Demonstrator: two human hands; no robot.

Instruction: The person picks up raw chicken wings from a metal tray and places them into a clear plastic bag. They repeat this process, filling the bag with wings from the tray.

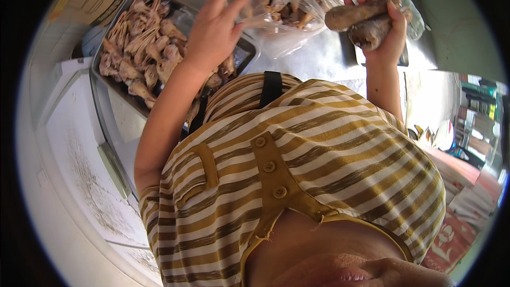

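My left hand (211,34) is held with its fingers apart and nothing in it. It is above the right side of a dark metal tray (249,61) heaped with raw poultry pieces (153,46), some of which look like feet. Beside its fingertips is a clear plastic bag (293,44), with more meat pieces (281,10) inside; whether finger and film touch, I cannot tell. My right hand (388,44), palm up, grips two long brownish pieces of meat (362,12) to the right of the bag. The lower one looks glossy.
A shiny metal table (310,61) carries the tray and bag. Cardboard (99,2) stands behind the tray at far left, above a white stained surface (79,159). Another clear bag (414,18) lies behind my right hand. At right, a motorbike (440,135) appears beyond the table.
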